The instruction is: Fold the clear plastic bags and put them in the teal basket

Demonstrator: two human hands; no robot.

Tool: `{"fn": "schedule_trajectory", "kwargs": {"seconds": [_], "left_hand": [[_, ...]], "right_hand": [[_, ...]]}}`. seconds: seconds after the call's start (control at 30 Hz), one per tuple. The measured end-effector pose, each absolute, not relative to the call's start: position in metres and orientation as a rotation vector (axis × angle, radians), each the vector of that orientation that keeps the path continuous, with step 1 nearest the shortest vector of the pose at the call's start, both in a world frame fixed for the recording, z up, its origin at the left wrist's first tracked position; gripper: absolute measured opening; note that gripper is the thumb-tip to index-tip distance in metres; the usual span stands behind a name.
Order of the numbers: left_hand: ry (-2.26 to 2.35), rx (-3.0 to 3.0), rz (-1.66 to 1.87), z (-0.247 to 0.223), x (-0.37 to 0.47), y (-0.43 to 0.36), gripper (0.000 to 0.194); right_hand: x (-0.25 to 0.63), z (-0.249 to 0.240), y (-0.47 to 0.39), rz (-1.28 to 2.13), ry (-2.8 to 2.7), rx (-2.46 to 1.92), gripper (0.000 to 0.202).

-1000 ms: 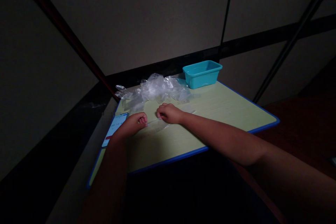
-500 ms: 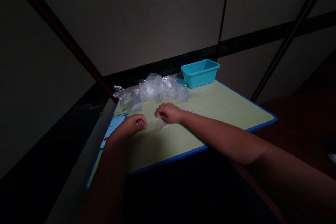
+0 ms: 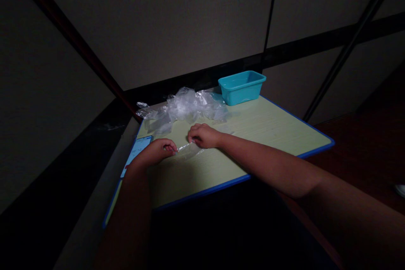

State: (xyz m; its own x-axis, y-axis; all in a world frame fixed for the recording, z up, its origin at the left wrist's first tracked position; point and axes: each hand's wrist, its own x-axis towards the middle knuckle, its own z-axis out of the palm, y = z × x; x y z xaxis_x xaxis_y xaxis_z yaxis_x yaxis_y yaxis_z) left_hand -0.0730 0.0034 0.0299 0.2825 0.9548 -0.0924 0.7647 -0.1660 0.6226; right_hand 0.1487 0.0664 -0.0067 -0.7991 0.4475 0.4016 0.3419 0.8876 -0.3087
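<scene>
A small clear plastic bag point(image 3: 194, 152) is stretched between my two hands, low over the pale table. My left hand point(image 3: 160, 150) pinches its left corner between thumb and finger. On the other side, my right hand point(image 3: 204, 136) is closed on the bag's upper edge, its fingertips partly hidden. Behind both hands lies a crumpled heap of clear plastic bags point(image 3: 186, 107). To the right of the heap, at the back of the table, stands a turquoise plastic basket point(image 3: 242, 93).
The table point(image 3: 272, 126) has a blue edge and stands against a panelled wall. A phone point(image 3: 137, 152) with a lit screen lies at the left edge, partly behind my left hand. Something flat and clear lies beside my right wrist.
The bag's top edge between my hands now looks straighter and catches more light. My hands have barely moved.
</scene>
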Motion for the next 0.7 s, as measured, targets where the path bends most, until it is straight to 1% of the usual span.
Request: {"fn": "schedule_trajectory", "kwargs": {"seconds": [0.17,0.3,0.37,0.43,0.57,0.7], "left_hand": [[1.546,1.948,0.419,0.032,-0.072,0.001,0.016],[1.566,1.900,0.417,0.032,-0.072,0.000,0.022],[1.607,1.921,0.484,0.031,-0.073,0.000,0.026],[1.680,1.970,0.632,0.030,-0.072,0.000,0.029],[1.761,2.090,0.919,0.025,-0.068,0.001,0.026],[1.711,2.258,0.851,0.016,-0.062,0.000,0.028]], "right_hand": [[0.149,-0.007,0.066,0.308,-2.574,-0.567,0.024],[0.149,-0.007,0.068,0.326,-2.550,-0.550,0.028],[0.149,-0.008,0.069,0.336,-2.544,-0.527,0.030],[0.150,-0.008,0.070,0.338,-2.551,-0.498,0.032],[0.151,-0.007,0.071,0.333,-2.566,-0.483,0.034],[0.151,-0.009,0.072,0.326,-2.560,-0.478,0.034]]}}
